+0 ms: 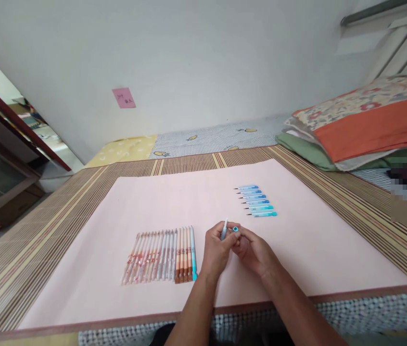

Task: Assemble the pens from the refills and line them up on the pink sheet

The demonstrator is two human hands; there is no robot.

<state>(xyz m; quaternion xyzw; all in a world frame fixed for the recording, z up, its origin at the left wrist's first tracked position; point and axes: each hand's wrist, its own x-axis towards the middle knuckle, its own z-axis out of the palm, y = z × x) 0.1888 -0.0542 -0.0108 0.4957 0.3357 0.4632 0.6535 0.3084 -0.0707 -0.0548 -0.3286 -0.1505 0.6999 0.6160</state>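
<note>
Both my hands meet over the pink sheet (174, 202). My left hand (218, 245) is closed on a pale blue pen (224, 231), its whitish end pointing up. Right beside it, my right hand (256, 247) has its fingers curled in around a small blue pen cap (235, 229), whose round open end faces up. The fingers partly hide both pieces. Beyond my right hand lies a column of several blue pens (257, 201) with dark tips pointing left. Left of my hands is a row of pens: several clear ones (149, 257), brown-ended ones (184, 257) and one blue pen (193, 254).
The sheet lies on a striped bamboo mat (62, 206) over a bed. An orange floral pillow (373, 120) sits on a green cloth (308, 151) at right. A pink note (124, 97) is on the wall (203, 62). A doorway opens at far left.
</note>
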